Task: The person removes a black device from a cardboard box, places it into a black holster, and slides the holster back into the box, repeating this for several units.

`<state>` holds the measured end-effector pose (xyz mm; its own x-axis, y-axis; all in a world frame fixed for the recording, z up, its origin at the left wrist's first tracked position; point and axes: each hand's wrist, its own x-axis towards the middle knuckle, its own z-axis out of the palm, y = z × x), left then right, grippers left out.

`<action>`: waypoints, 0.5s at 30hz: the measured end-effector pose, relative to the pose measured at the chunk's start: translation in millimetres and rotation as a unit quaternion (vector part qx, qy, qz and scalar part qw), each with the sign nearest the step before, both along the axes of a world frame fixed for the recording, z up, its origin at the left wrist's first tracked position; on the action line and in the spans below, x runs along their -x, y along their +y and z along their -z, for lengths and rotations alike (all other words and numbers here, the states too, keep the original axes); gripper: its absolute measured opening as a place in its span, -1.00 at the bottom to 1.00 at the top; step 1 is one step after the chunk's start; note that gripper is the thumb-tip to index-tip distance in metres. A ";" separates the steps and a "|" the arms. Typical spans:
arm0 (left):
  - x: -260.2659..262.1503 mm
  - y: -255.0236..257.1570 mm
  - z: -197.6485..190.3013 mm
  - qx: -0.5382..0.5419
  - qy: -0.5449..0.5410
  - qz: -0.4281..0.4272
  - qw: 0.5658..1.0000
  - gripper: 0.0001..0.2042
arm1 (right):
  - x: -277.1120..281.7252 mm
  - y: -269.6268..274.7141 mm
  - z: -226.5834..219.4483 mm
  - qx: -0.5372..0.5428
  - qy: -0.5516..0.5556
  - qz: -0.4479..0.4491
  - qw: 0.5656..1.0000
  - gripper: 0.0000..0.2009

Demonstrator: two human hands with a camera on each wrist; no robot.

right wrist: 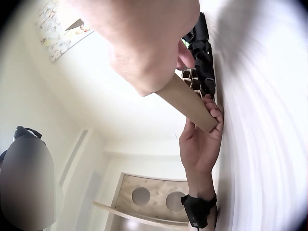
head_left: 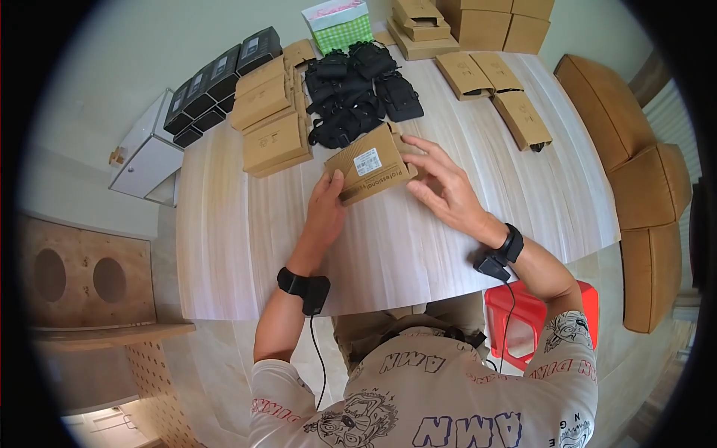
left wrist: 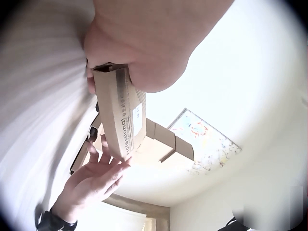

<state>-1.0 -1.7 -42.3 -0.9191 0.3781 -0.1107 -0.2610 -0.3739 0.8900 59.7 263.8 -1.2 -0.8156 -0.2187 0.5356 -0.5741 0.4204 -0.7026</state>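
Observation:
Over the near middle of the table, my left hand (head_left: pixel 326 207) grips a small brown cardboard box (head_left: pixel 357 181) by its left end, thumb on top and fingers underneath. A white label and the printed word "Professional" show on its upper face. Beside the right end, where a flap stands out, is my right hand (head_left: pixel 450 196) with fingers spread and loosely bent. From the left wrist view, the right fingertips (left wrist: pixel 106 157) are right at the far end of the box (left wrist: pixel 114 113). In the right wrist view, the left palm (right wrist: pixel 201 147) faces up beneath the box (right wrist: pixel 185 102).
Black strapped pouches (head_left: pixel 345 93) are heaped just beyond the box. Stacked cardboard boxes (head_left: pixel 270 145) and black boxes (head_left: pixel 198 97) stand at the left. Several more cartons (head_left: pixel 521 119) lie at the right, near a brown sofa (head_left: pixel 635 172). A green checked bag (head_left: pixel 340 30) stands at the back.

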 end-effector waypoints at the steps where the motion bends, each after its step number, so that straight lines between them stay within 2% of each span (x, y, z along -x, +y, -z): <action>1: -0.4 -0.8 0.7 0.000 0.001 0.000 1.000 -0.53 | 1.7 -0.1 1.7 0.000 0.001 0.000 1.000 -0.44; 4: 1.0 0.8 1.0 -0.013 0.013 0.006 1.000 -0.52 | 4.8 3.7 0.1 0.009 0.048 -0.009 0.999 -0.46; 6: -0.2 1.0 0.4 0.099 0.102 -0.018 0.990 -0.50 | 3.3 5.6 -7.8 0.095 -0.008 0.042 0.995 -0.40; 7: -0.7 0.7 0.0 0.095 0.104 -0.011 0.990 -0.50 | 1.9 7.7 -10.0 0.091 -0.006 0.049 0.995 -0.40; 9: -2.1 1.2 -1.4 0.230 0.254 -0.012 0.940 -0.50 | -0.5 10.7 -13.4 0.034 -0.214 0.010 0.976 -0.36; 10: -2.2 4.3 0.4 0.226 0.257 -0.007 0.940 -0.50 | 1.3 9.2 -7.3 0.033 -0.212 0.016 0.977 -0.36; 12: -2.5 10.4 0.4 0.245 0.307 -0.049 0.918 -0.51 | 6.8 3.3 11.7 0.013 -0.196 -0.096 0.976 -0.33; 14: -2.1 11.5 -3.4 0.220 0.288 -0.047 0.931 -0.51 | 5.9 2.8 19.0 0.040 -0.221 -0.109 0.968 -0.34; 15: -3.9 8.7 -6.0 0.196 0.269 -0.048 0.942 -0.52 | 5.6 4.7 15.4 0.048 -0.210 -0.083 0.973 -0.35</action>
